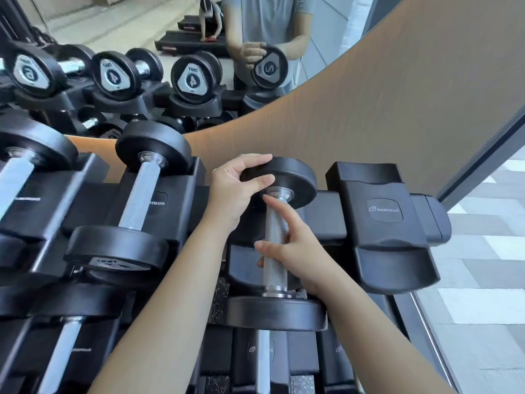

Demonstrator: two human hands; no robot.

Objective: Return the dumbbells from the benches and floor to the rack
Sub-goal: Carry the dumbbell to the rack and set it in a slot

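A black dumbbell point(295, 180) with a knurled steel handle lies over the rightmost occupied cradle of the black rack point(383, 214). Its far head is at the back and its near head at the front. My left hand point(235, 189) grips the rim of the far head. My right hand point(295, 245) curls around the handle, index finger stretched toward the collar. To the left, a dumbbell marked 4 point(142, 200) rests in its cradle, and another point(25, 157) sits at the far left.
A mirror point(170, 52) behind the rack reflects the dumbbells and a person in a grey shirt. One empty cradle point(397, 251) lies right of my hands. A lower tier holds more dumbbells point(264, 362). A wood wall and a glass panel point(483, 251) are on the right.
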